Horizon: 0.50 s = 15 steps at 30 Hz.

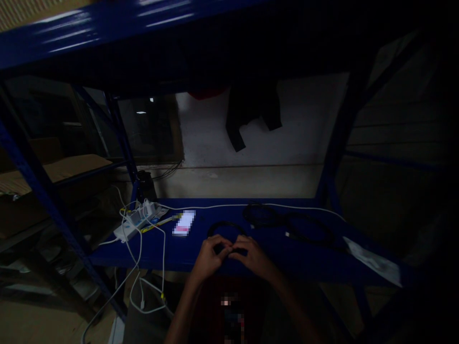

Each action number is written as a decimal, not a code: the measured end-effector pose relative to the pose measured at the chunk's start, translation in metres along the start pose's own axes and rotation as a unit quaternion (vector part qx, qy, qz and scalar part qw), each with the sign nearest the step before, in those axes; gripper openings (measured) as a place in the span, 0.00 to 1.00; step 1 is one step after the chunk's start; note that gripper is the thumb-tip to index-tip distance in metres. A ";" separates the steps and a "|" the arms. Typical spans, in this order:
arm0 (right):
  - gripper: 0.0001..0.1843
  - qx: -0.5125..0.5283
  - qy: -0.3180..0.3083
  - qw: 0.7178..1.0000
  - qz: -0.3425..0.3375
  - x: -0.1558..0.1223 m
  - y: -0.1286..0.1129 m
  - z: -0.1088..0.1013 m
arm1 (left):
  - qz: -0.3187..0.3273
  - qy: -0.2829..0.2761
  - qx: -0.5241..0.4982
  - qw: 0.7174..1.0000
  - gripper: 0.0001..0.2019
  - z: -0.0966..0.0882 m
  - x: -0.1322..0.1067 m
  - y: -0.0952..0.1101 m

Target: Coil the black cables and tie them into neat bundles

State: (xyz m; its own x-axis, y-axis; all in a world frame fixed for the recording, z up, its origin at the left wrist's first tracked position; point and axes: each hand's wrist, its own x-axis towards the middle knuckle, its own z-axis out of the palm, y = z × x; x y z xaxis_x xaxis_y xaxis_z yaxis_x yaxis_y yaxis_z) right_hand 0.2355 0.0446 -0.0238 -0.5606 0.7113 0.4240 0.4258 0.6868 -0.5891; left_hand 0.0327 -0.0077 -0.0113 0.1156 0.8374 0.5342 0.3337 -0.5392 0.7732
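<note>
At the front of the blue shelf, my left hand [212,255] and my right hand [248,255] meet, thumbs and fingertips pinched close together. A black cable [225,223] arcs behind them in a loop and runs down into both hands. Whatever sits right between the fingertips is too dark and small to make out. Just to the right lie a coiled black cable [261,215] and another looped black cable [311,229] with a pale plug end [288,234].
A lit phone [184,223] lies left of my hands. Beyond it is a white power strip [131,228] with tangled white cords [164,248] hanging over the front edge. A clear plastic bag [373,260] rests at the right. Blue posts [333,138] frame the shelf; dark clothing [251,110] hangs behind.
</note>
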 end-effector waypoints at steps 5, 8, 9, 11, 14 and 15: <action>0.05 -0.003 0.015 1.000 -0.007 0.000 0.000 0.002 | -0.004 -0.005 -0.008 1.000 0.06 0.000 0.000 -0.003; 0.05 -0.010 0.027 1.000 -0.012 0.000 0.001 0.003 | -0.003 -0.008 -0.007 1.000 0.07 0.000 0.000 -0.004; 0.05 -0.012 0.028 0.999 -0.014 0.000 0.001 0.004 | -0.003 -0.007 -0.008 1.000 0.07 0.000 -0.001 -0.004; 0.06 -0.014 0.026 0.999 -0.018 -0.001 0.001 0.004 | -0.005 -0.005 -0.012 1.000 0.07 0.000 -0.001 -0.004; 0.07 -0.016 0.022 0.999 -0.022 -0.001 0.000 0.003 | -0.007 -0.004 -0.018 1.000 0.07 0.000 -0.002 -0.003; 0.07 -0.017 0.023 0.999 -0.022 -0.001 -0.001 0.002 | -0.006 -0.004 -0.020 1.000 0.07 0.000 -0.002 -0.004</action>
State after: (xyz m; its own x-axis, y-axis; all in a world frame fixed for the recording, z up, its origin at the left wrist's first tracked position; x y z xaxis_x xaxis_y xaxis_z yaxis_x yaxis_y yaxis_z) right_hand 0.2342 0.0431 -0.0252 -0.5466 0.6863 0.4798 0.4259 0.7212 -0.5464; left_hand 0.0315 -0.0071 -0.0149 0.1186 0.8446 0.5222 0.2974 -0.5319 0.7928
